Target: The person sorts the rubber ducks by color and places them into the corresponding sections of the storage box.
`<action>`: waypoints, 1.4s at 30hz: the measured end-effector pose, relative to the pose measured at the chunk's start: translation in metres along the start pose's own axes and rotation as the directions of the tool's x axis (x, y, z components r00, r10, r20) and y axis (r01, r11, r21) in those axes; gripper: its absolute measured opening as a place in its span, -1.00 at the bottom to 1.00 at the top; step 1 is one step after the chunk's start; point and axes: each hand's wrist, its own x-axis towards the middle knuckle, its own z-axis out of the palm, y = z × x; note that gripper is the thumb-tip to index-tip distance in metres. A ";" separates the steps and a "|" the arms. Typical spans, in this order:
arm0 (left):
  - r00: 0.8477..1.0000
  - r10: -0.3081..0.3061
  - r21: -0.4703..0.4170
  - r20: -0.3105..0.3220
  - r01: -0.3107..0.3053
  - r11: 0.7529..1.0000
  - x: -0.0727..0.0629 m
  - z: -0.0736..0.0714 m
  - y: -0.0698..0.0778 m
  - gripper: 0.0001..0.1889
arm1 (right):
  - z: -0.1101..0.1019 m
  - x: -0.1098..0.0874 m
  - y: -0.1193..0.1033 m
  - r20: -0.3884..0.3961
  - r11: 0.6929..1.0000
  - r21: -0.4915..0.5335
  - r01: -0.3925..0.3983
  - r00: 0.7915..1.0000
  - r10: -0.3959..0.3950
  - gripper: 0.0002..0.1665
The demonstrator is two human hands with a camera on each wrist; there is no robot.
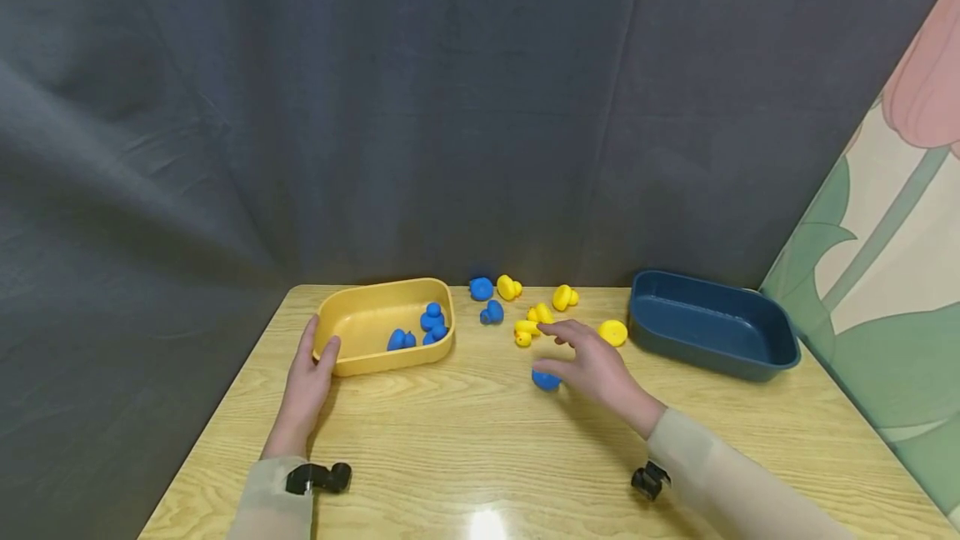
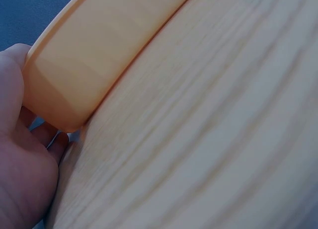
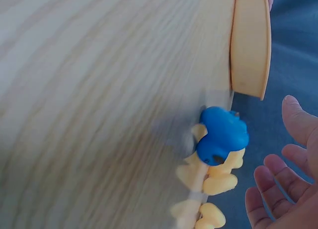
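Note:
My left hand point(image 1: 306, 377) grips the near left corner of a yellow tray point(image 1: 401, 366), thumb at the rim and fingers along its end. Blue rubber ducks point(image 1: 401, 340) lie inside at the tray's right side. Over the middle of the table, my right hand point(image 1: 596, 367) is spread, thumb apart from the fingers, holding nothing. Just below its thumb is a blue rubber duck point(image 1: 546, 380), partly hidden in the head view. The right wrist view shows this duck point(image 3: 223, 132) apart from the fingers point(image 3: 280, 182).
Several yellow rubber ducks point(image 1: 565, 298) lie scattered beyond the right hand, some on their sides. Two more blue ducks point(image 1: 492, 312) are near the table's back edge. A dark blue tray point(image 1: 712, 358) stands at the right. Grey cloth point(image 1: 480, 107) hangs behind the table.

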 end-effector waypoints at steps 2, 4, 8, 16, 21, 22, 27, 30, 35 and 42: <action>1.000 0.002 -0.001 0.001 -0.002 1.000 0.000 0.000 0.000 -0.10 | -0.001 -0.002 0.003 0.008 1.000 0.001 -0.008 1.000 0.008 -0.28; 1.000 0.002 -0.003 0.004 -0.002 1.000 -0.001 -0.001 0.001 -0.10 | -0.001 -0.003 0.006 0.018 1.000 0.002 -0.018 1.000 0.018 -0.30; 1.000 -0.002 -0.006 0.013 0.002 1.000 -0.002 -0.001 0.001 -0.10 | -0.001 -0.005 0.010 0.058 0.999 0.000 -0.044 0.997 0.044 -0.32; 1.000 -0.008 -0.010 0.018 0.008 1.000 -0.002 -0.001 0.000 -0.08 | 0.005 -0.006 0.018 0.117 0.997 -0.019 -0.078 0.990 0.080 -0.38; 1.000 -0.009 -0.010 0.013 0.009 1.000 -0.001 -0.001 0.000 -0.09 | 0.008 -0.005 0.021 0.133 0.996 -0.036 -0.079 0.988 0.083 -0.42; 1.000 -0.007 -0.009 0.012 0.007 1.000 0.000 0.000 0.000 -0.10 | 0.009 -0.005 0.022 0.135 0.996 -0.039 -0.079 0.987 0.084 -0.42; 1.000 -0.005 -0.006 0.008 0.005 1.000 0.000 0.000 0.000 -0.10 | 0.014 -0.004 0.024 0.137 0.995 -0.061 -0.084 0.986 0.092 -0.45; 1.000 -0.006 -0.009 0.009 0.006 1.000 0.000 0.000 0.000 -0.10 | 0.016 -0.003 0.025 0.132 0.994 -0.068 -0.090 0.986 0.098 -0.47; 1.000 -0.015 -0.013 0.012 0.015 1.000 0.000 0.001 0.001 -0.11 | 0.018 -0.003 0.025 0.125 0.993 -0.079 -0.092 0.987 0.101 -0.50; 1.000 0.006 -0.025 0.000 -0.006 1.000 0.002 0.002 -0.001 -0.11 | 0.018 -0.002 0.022 0.131 0.990 -0.095 -0.104 0.985 0.116 -0.70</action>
